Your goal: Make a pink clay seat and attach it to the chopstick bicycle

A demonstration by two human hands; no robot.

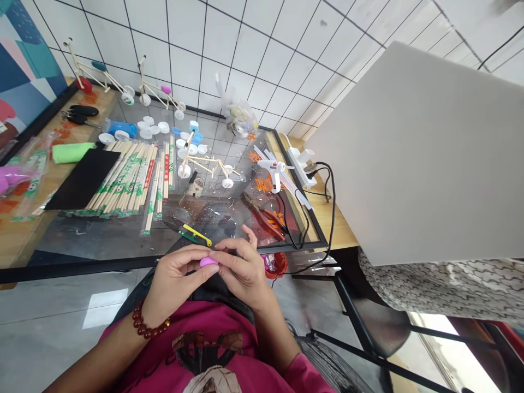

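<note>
A small lump of purple modelling clay [209, 262] is pinched between my hands, just in front of the table's near edge. My left hand [176, 273], with a beaded bracelet on its wrist, grips the clay between thumb and fingers. My right hand [243, 267] presses its fingertips against the clay's right side, some other fingers raised. Beyond them on the glass table lie yellow-and-green snips [192, 233] and red-handled pliers [264, 215]. A small tricycle-like frame of sticks [204, 162] with white bottle-cap wheels stands farther back.
Wrapped chopsticks [123, 177] lie left, beside a black sheet [82, 179] and a green clay pack [72, 153]. A white glue gun [273, 172] stands right, its cord near a power strip [301, 161]. Two more stick models, one with a purple seat [166, 89], stand by the wall.
</note>
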